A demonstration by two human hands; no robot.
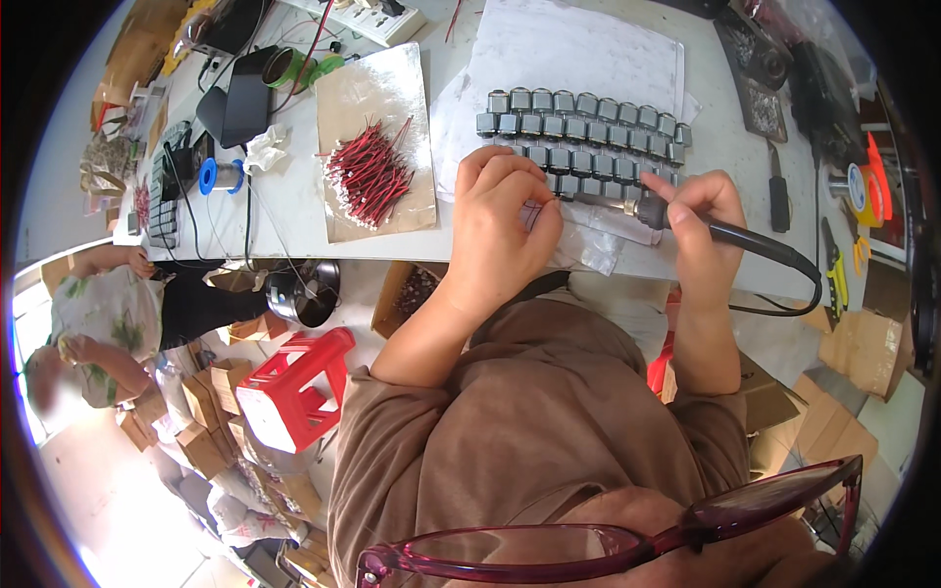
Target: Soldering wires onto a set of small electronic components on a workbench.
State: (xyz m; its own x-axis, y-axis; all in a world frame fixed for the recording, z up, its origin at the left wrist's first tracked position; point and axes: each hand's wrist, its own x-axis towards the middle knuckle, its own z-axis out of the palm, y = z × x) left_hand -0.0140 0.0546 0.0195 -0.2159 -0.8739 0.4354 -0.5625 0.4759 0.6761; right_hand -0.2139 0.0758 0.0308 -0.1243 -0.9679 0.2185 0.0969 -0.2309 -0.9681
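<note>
My right hand [708, 218] is closed round the dark handle of a soldering iron [649, 209]. Its metal tip points left, at the front row of small square metal-cased parts [585, 105]. These grey parts stand in several rows on white paper [578, 54]. My left hand [502, 220] is at the left end of the front rows, fingers bent and pinched together near the iron's tip. Whatever lies between those fingertips is hidden. To its left, a pile of short red and black wires [371, 181] with pale ends rests on a worn board [343, 103].
A blue solder spool [208, 176], crumpled tissue [266, 149] and black cables lie at the left. At the right are a tape roll [861, 196], yellow-handled pliers [836, 279] and the iron's cord [817, 284]. A red stool [294, 392] stands below; another person [108, 314] is far left.
</note>
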